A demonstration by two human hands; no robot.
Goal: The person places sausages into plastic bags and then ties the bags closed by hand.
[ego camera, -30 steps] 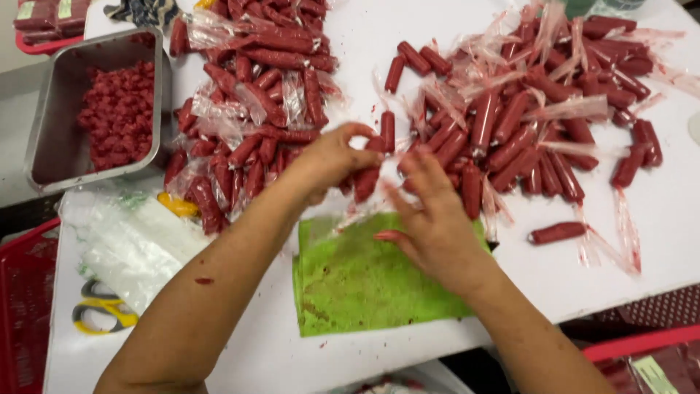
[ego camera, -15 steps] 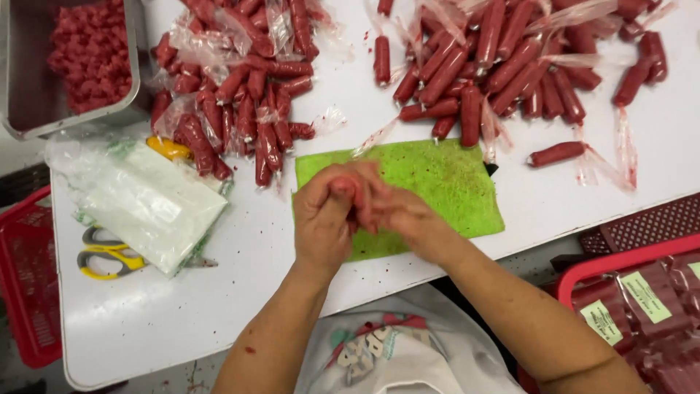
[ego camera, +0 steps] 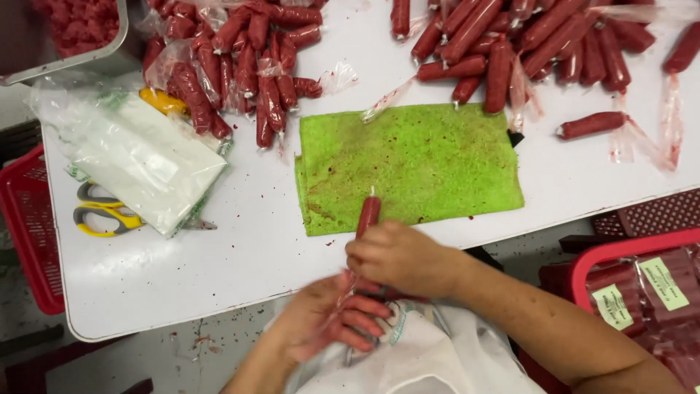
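My right hand point(ego camera: 397, 255) grips a red sausage point(ego camera: 368, 213) in clear wrap, its tip pointing up over the near edge of a green cloth point(ego camera: 408, 164). My left hand point(ego camera: 328, 321) is below it, off the table's edge, fingers closed on the loose plastic tail of the same sausage. Both hands hover over a white bag or apron point(ego camera: 408, 350) at my lap. Heaps of wrapped red sausages lie at the far left point(ego camera: 233, 66) and far right point(ego camera: 525, 44).
A white table point(ego camera: 240, 248) carries a stack of clear plastic bags point(ego camera: 138, 153), yellow-handled scissors point(ego camera: 102, 211) and a metal tray of red pieces point(ego camera: 73, 29). Red baskets stand at the left point(ego camera: 25, 233) and at the right point(ego camera: 634, 292), the latter holding packed sausages.
My hands pulled back from the sausage pile toward me with one sausage. They now work past the table's near edge, and the view shifted closer over the cloth.
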